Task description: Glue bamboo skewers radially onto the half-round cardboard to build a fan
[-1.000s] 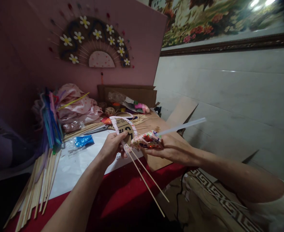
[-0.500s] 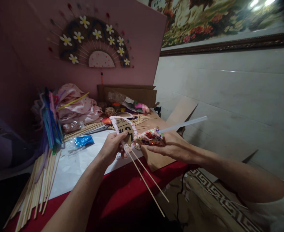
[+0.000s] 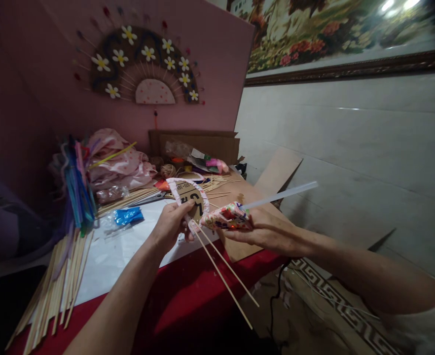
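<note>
My left hand is closed on a small half-round cardboard piece edged with pink ribbon, held upright above the table edge. Two thin bamboo sticks run from it down to the right. My right hand grips a glue gun wrapped in patterned paper, with a long clear glue stick jutting out behind it. The gun's nozzle sits against the lower right edge of the cardboard piece, where the sticks meet it.
A white sheet covers a red table. Bundles of bamboo sticks lie at the left. Pink cloth, a blue bag, a cardboard box and a decorated fan on the pink board stand behind. A black cord hangs at right.
My right hand and the glue gun have shifted slightly at the cardboard's edge. My left hand and the piece it holds stay almost still.
</note>
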The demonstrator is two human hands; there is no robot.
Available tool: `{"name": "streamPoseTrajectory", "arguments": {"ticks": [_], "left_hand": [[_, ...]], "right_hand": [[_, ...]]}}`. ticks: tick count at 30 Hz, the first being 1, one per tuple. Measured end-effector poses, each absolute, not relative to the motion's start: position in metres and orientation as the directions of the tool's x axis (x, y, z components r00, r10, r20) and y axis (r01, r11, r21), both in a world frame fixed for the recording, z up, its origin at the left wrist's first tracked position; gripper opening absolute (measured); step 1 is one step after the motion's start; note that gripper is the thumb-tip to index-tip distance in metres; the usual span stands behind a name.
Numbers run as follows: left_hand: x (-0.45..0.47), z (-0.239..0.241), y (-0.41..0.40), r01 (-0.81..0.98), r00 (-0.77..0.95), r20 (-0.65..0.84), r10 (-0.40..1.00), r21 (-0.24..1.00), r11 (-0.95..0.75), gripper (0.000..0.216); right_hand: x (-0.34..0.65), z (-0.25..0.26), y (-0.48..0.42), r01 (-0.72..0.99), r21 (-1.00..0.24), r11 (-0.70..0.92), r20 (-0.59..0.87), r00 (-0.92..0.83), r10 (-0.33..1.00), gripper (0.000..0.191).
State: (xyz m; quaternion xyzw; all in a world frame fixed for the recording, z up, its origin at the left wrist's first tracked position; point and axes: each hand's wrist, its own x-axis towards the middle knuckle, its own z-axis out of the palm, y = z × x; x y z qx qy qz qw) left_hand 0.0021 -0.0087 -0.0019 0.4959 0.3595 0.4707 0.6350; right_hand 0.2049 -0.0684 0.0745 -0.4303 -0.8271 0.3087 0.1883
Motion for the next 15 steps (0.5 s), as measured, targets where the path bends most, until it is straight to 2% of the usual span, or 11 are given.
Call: {"name": "streamPoseTrajectory", "arguments": {"ticks": [11, 15], "left_hand": [[0.003, 0.0, -0.0087, -0.241, 0.284, 0.012, 0.959, 0.969, 0.059, 0.028], [0.003, -0.0005, -0.0084, -0.236, 0.3, 0.015, 0.954, 0.97, 0.059, 0.028]], "right_hand": [[0.2041, 0.0751, -0.0696, 0.553, -0.699, 0.454, 0.07, -0.579, 0.812, 0.035], [0.2059, 0.0722, -0.0692, 0.603, -0.67, 0.434, 0.032, -0.56, 0.828, 0.036]]}}
